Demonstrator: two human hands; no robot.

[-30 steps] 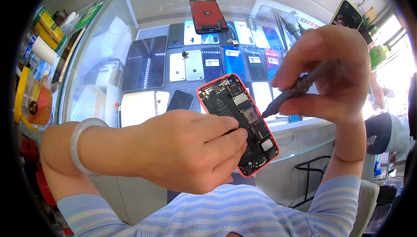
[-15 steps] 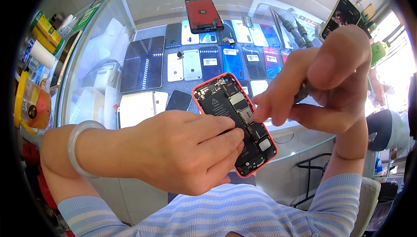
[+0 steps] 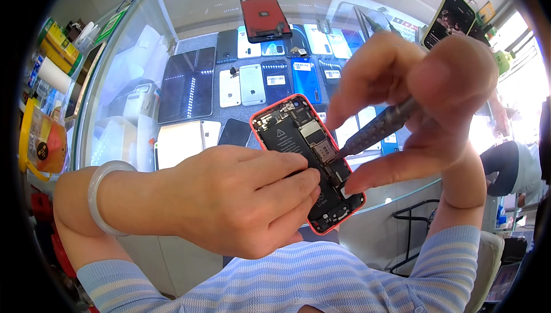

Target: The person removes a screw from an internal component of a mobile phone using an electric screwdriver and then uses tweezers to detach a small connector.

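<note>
Can't make out tip of screwdriver amid loosely splayed right hand, with open phone leftward, gripped by curled left hand.

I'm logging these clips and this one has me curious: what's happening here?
A person's left hand steadies an opened, red-rimmed phone, with fingers over its battery. The right hand has a screwdriver slanting down to the phone's right side; whether its tip touches anything is too small to tell. More phones lie under the glass beyond.
</note>
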